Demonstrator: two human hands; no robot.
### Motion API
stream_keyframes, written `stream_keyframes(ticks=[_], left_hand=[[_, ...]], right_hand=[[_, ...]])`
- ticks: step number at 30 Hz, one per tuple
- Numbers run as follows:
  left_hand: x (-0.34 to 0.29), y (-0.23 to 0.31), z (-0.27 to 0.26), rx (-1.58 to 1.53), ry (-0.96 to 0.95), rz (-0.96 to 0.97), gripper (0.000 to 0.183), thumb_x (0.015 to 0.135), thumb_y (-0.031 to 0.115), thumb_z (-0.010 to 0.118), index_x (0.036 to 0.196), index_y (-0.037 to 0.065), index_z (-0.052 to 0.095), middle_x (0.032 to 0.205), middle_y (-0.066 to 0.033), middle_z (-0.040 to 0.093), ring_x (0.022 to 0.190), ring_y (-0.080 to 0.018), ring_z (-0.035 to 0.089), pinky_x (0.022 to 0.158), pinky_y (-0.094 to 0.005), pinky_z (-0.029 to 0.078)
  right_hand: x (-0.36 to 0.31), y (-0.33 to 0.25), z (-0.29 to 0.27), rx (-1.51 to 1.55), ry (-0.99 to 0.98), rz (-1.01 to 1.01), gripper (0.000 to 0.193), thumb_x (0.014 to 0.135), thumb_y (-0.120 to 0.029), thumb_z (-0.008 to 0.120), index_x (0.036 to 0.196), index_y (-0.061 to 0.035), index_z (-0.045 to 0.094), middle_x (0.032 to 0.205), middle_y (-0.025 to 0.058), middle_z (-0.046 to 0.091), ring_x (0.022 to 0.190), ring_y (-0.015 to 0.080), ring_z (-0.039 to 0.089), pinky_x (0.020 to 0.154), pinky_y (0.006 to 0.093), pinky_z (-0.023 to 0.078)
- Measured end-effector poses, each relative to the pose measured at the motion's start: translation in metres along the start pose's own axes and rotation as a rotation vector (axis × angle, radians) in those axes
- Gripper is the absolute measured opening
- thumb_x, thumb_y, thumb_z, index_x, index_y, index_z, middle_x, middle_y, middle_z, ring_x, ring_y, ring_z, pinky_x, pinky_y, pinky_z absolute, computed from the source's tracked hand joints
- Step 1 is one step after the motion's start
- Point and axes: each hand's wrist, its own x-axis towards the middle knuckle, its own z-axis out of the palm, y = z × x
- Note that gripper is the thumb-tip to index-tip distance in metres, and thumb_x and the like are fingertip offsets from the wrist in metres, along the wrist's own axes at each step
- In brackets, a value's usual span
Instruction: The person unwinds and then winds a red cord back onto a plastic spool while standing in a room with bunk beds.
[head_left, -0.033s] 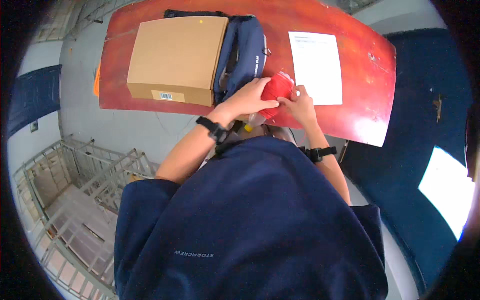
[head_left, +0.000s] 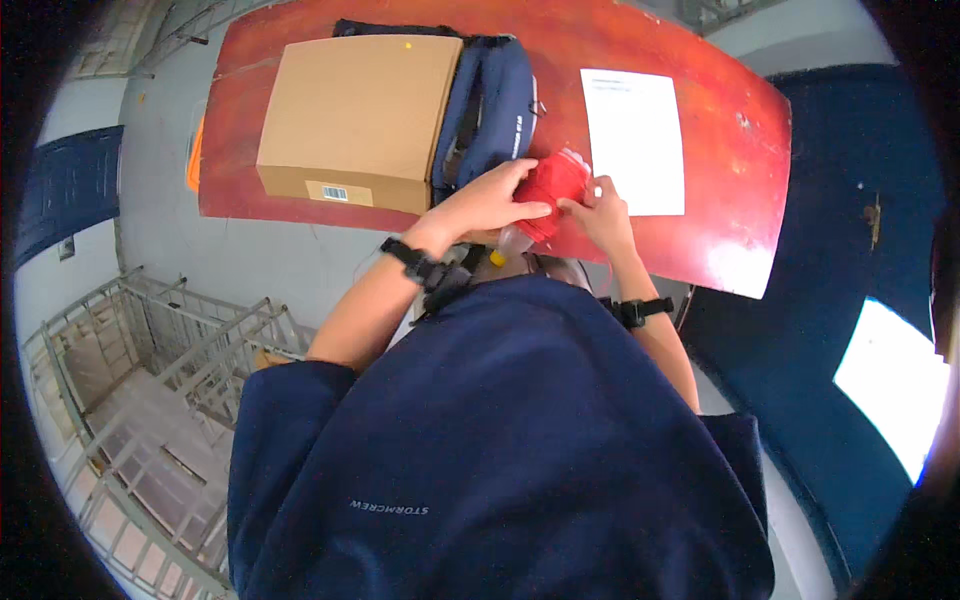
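At the table's near edge, both my hands are on a red, soft-looking, creased thing [head_left: 556, 192] with a whitish frill at its far end; its exact kind I cannot make out. My left hand [head_left: 492, 200] grips it from the left, with thumb and fingers spread over it. From the right, my right hand [head_left: 603, 215] pinches its near right side with bent fingers. Just below the red thing, a clear plastic piece [head_left: 514, 241] shows, with a yellow cap-like tip [head_left: 497, 258] beside it. Whether these join the red thing is hidden.
On the red table [head_left: 720, 160] stands a closed cardboard box [head_left: 360, 110], left of my hands. A dark blue padded bag [head_left: 500, 110] lies against its right side. A white printed sheet [head_left: 635, 140] lies right of the red thing. Metal railings [head_left: 200, 330] are at lower left.
The whole view has shifted slightly. Both hands keep their hold on the red thing, with only slight finger movement.
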Motion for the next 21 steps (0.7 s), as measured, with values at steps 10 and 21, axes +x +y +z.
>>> stream_keyframes(ticks=[10, 21], left_hand=[[-0.158, -0.119, -0.077, -0.396, 0.229, -0.465, 0.036, 0.094, 0.030, 0.063, 0.121, 0.007, 0.057, 0.108, -0.0038, 0.064, 0.097, -0.0140, 0.061, 0.082, -0.0294, 0.049], [-0.171, -0.160, -0.078, -0.632, 0.369, -0.539, 0.043, 0.096, 0.038, 0.057, 0.124, 0.006, 0.050, 0.113, -0.0099, 0.062, 0.102, -0.0218, 0.062, 0.086, -0.0347, 0.048]], right_hand=[[-0.007, -0.025, 0.006, 0.023, 0.012, 0.194, 0.054, 0.073, -0.028, 0.084, 0.103, -0.0003, 0.050, 0.081, 0.0178, 0.068, 0.068, 0.0189, 0.067, 0.057, 0.0346, 0.055], [0.000, -0.032, 0.015, 0.053, 0.101, 0.208, 0.050, 0.076, -0.022, 0.082, 0.108, 0.0011, 0.051, 0.069, 0.0114, 0.065, 0.054, 0.0132, 0.060, 0.046, 0.0263, 0.047]])
